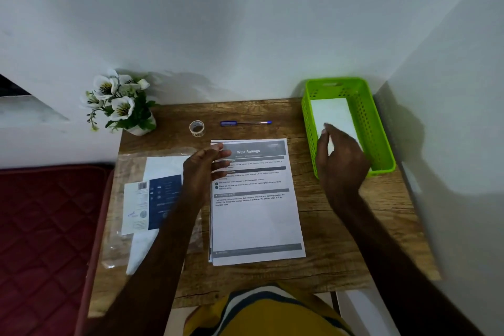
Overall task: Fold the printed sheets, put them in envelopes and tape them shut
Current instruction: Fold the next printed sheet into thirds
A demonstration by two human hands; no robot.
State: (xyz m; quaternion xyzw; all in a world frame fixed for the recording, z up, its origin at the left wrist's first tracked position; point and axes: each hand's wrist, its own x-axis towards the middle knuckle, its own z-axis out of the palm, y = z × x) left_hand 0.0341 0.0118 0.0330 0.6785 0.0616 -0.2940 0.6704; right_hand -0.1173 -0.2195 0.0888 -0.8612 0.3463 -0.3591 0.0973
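Left hand, fingers relaxed and holding nothing, was poised at the top-left corner of the white printed sheet stack, lying lengthwise toward the person on the wooden desk; right hand, likewise empty, was held farther off.

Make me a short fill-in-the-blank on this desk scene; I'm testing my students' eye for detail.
1. The basket at the desk's far right is ____.
2. The top printed sheet is headed "Wipe ____".
3. Between the tape roll and the basket lies a blue ____.
4. The white flowers stand at the desk's far ____ corner.

Missing: green; Railings; pen; left
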